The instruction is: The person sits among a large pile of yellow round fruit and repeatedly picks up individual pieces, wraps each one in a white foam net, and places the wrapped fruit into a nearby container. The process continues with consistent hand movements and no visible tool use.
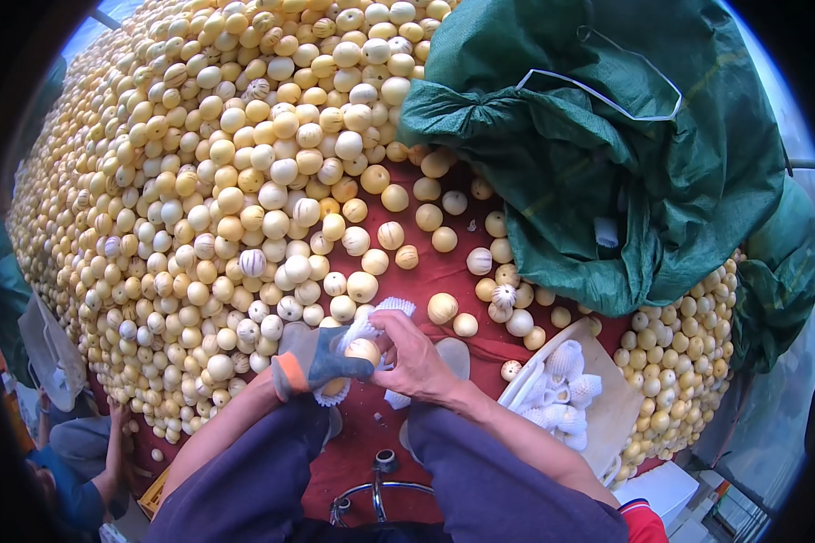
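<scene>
Fruit (364, 351), one: pale yellow, round, just off my view's centre toward 7 o'clock.

Step, as I judge it: sleeving the fruit in a white foam net (355, 329), incomplete, since yellow skin shows.

Next move, my judgement: calls for a steady left hold while the right fingertips spread the net's mouth and draw it evenly over the bare skin.

Left grip (329, 359): gloved, curled round the fruit, which sits at its 2 o'clock edge.

Right grip (417, 358): bare, at the fruit's 3 o'clock, fingers bent, tips close by it. How far it closes, and whether it pinches net, I cannot tell.

Adjacent: more white foam (395, 309) at 1 o'clock of the fruit; one piece with the net or separate, I cannot tell. Netted fruit (333, 388), one, at 7 o'clock, just below the glove.

Stock: fruit heap (199, 195), between 10 and 11 o'clock; loose foam nets (566, 391), between 3 and 4.
</scene>
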A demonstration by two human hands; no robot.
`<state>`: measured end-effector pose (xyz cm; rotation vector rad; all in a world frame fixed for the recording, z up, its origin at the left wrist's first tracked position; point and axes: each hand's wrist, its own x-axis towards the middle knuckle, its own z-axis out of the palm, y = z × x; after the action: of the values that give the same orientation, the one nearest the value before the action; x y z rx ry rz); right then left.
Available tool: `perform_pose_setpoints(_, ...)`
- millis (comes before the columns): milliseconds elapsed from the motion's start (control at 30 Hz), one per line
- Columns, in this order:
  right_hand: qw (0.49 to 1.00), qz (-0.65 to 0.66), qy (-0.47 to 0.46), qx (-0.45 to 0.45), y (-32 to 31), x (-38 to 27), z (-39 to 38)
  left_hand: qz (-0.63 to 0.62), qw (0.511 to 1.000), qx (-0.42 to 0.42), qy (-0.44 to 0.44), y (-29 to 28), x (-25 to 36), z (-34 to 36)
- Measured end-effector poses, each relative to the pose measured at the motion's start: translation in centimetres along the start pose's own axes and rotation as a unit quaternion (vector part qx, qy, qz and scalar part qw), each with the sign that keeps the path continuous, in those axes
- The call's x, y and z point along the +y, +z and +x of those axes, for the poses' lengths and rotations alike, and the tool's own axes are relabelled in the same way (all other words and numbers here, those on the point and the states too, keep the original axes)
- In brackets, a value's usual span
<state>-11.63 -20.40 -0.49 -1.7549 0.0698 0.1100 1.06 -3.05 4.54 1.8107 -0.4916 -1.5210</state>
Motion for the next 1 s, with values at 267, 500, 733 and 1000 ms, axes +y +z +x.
perform_pose_setpoints(267, 0.950, 0.227, 0.204, -0.061, -2.1, 0.6, 0.6, -0.027, 0.965, 0.072, 0.251, 0.1, -8.0, 1.3)
perform_pose_setpoints(500, 0.775, 0.580, 0.212, -0.133, -2.7, -0.1, 0.3, -0.239, 0.963, 0.017, 0.124, 1.2, -7.8, 0.4)
perform_pose_setpoints(733, 0.877, 0.436, 0.200, -0.028, -0.6, -0.9, 0.9, 0.004, 0.965, 0.126, 0.230, 0.9, -6.7, 1.0)
perform_pose_setpoints(1000, 0.975, 0.054, 0.200, 0.081, 0.8, 0.7, 0.9, -0.025, 0.981, 0.084, 0.173, 2.3, -3.6, 1.2)
